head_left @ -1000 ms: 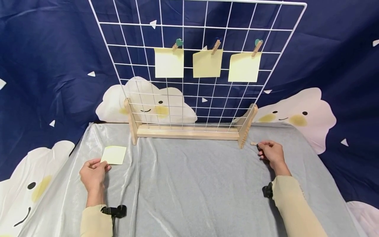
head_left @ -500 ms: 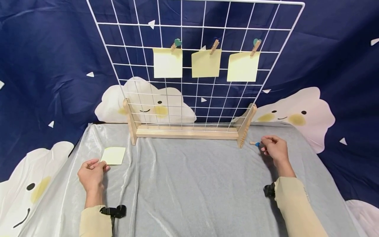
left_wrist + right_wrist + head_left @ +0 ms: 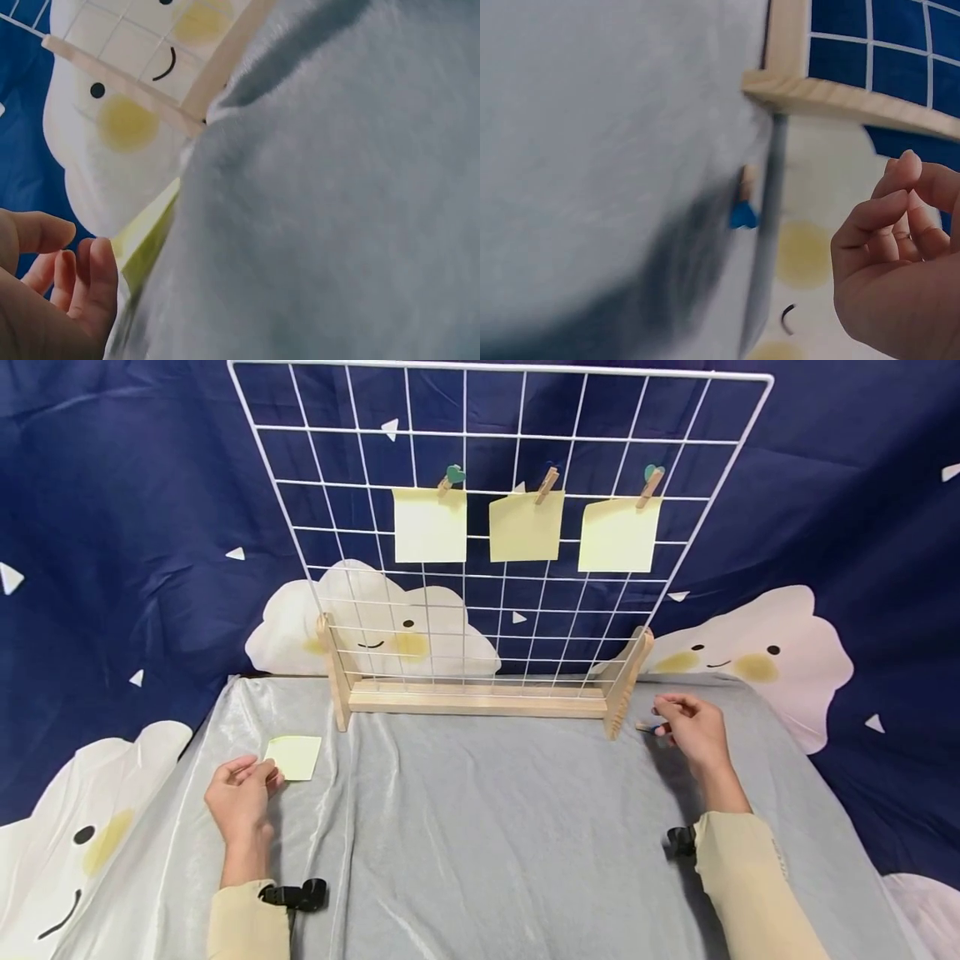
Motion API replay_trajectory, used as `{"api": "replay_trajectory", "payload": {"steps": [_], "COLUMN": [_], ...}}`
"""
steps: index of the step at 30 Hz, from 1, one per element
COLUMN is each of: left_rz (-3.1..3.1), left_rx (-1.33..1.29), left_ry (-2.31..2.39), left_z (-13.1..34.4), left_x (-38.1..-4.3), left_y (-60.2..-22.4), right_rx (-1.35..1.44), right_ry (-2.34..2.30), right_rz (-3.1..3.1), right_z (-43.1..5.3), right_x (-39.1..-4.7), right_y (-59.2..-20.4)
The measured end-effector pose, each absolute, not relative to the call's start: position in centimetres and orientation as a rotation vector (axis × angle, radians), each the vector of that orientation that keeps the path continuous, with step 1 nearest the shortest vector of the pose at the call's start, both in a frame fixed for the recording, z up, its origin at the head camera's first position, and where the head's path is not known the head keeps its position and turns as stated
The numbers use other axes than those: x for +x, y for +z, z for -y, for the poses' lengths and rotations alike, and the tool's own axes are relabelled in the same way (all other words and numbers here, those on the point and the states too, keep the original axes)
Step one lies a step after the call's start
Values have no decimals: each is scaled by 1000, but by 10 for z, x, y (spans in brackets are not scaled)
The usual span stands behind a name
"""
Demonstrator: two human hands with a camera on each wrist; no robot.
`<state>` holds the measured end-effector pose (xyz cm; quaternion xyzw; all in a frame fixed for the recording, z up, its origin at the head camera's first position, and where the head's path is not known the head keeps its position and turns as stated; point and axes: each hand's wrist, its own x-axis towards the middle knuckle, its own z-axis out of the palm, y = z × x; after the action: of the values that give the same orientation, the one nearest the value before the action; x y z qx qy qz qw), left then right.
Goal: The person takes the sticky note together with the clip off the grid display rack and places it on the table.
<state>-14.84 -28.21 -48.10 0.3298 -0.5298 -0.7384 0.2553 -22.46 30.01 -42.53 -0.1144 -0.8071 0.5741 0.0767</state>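
A pale yellow sticky note (image 3: 297, 757) lies on the grey cloth at the left. My left hand (image 3: 242, 795) is at its near-left corner, and its fingertips overlap that corner in the head view. In the left wrist view a small gap separates the thumb from the fingers beside the note (image 3: 146, 240). A small wooden clothespin with a blue heart (image 3: 744, 202) lies on the cloth by the rack's right foot. My right hand (image 3: 693, 731) hovers beside it, fingers loosely bent and holding nothing. In the head view its fingers partly cover the clothespin's heart end.
A white wire grid (image 3: 465, 610) stands upright on a wooden base (image 3: 480, 700) at the back. Three sticky notes hang on it, pinned by clothespins (image 3: 547, 485). Behind is a dark blue curtain (image 3: 150, 460) with clouds. Grey cloth (image 3: 487, 827) covers the table.
My right hand has let go of the clothespin's heart end and drawn slightly away, leaving it on the cloth. The left hand stays by the note with hardly any movement. The head view shifts slightly.
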Motion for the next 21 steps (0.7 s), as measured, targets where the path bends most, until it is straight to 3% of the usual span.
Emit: {"api": "replay_trajectory", "payload": {"steps": [21], "left_rz": [1195], "left_rx": [726], "left_ry": [-2239], "left_z": [262], "left_x": [-163], "left_y": [-458], "right_rx": [-100], "right_ry": [1775], "right_rz": [2302], "right_z": [-253], "right_x": [-227], "right_y": [-378]}}
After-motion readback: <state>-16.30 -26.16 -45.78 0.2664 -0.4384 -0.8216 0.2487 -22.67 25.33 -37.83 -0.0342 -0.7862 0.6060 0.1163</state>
